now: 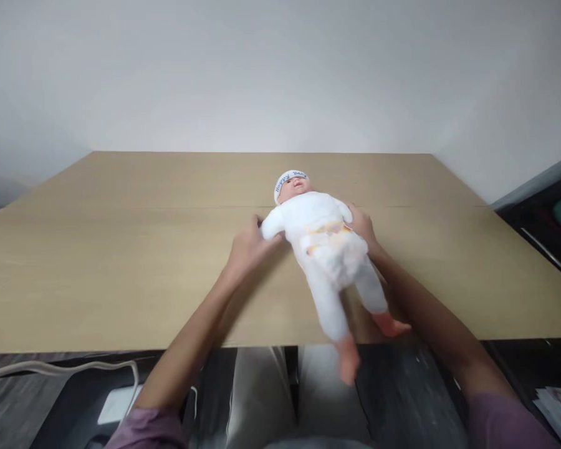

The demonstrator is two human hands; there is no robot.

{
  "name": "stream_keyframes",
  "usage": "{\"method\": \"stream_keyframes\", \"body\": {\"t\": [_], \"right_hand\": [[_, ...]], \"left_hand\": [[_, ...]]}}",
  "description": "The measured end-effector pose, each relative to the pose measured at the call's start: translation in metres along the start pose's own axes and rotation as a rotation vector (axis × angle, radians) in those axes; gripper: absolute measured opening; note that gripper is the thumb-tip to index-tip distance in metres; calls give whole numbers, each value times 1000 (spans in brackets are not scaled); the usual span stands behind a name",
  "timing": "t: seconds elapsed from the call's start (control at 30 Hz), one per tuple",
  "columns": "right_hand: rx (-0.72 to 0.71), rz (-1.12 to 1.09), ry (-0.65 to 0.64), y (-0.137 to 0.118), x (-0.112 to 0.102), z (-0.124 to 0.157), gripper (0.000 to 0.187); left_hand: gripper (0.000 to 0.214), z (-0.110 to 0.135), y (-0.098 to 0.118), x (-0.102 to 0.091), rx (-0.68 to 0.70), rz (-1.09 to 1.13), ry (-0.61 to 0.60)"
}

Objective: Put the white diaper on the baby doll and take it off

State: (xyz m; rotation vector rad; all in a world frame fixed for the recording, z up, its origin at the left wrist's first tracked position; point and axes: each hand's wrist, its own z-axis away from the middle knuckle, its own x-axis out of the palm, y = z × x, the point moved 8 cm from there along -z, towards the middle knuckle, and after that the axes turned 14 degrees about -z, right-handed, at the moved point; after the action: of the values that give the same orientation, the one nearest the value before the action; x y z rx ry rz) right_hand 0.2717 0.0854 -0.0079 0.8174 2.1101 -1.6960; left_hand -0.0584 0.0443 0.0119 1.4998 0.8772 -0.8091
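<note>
while the doll faces up, loosely curled hands clasp its arms.

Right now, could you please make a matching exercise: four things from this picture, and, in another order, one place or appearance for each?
1. left hand
2. hat
3. diaper
4. thick pale cable

A. around the hips of the baby doll
B. bottom left of the picture
C. at one arm of the doll
D. marked with blue letters

Pairs: 1-C, 2-D, 3-A, 4-B

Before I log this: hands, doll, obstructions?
Left hand gripping baby doll by arm; right hand at other arm. Doll face-up, one foot past tabletop edge. No obstruction seen.
</note>
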Motion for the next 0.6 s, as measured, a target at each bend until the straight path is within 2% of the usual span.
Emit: {"method": "stream_keyframes", "body": {"t": [0.07, 0.13, 0.27, 0.33, 0.43, 0.5, 0.6], "right_hand": [[-55, -120, -93, -11, -17, 34, 43], [-88, -209, -198, -23, -36, 77, 43], [-115, -266, -422, -51, -59, 184, 38], [-100, -282, -516, -60, -60, 237, 44], [-33, -299, -619, -62, -46, 302, 36], [-29, -297, -644, -61, -31, 331, 35], [-44, -279, -624, -54, -7, 357, 37]], "left_hand": [[53, 68, 7, -6, 35, 55, 5], [55, 146, 9, 4, 54, 120, -70], [68, 301, -6, 53, -53, 178, -374], [72, 361, -10, 73, -22, 176, -498], [73, 419, -25, 84, -6, 126, -584], [73, 441, -39, 84, -55, 107, -605], [64, 462, -56, 84, -114, 77, -630]]}}
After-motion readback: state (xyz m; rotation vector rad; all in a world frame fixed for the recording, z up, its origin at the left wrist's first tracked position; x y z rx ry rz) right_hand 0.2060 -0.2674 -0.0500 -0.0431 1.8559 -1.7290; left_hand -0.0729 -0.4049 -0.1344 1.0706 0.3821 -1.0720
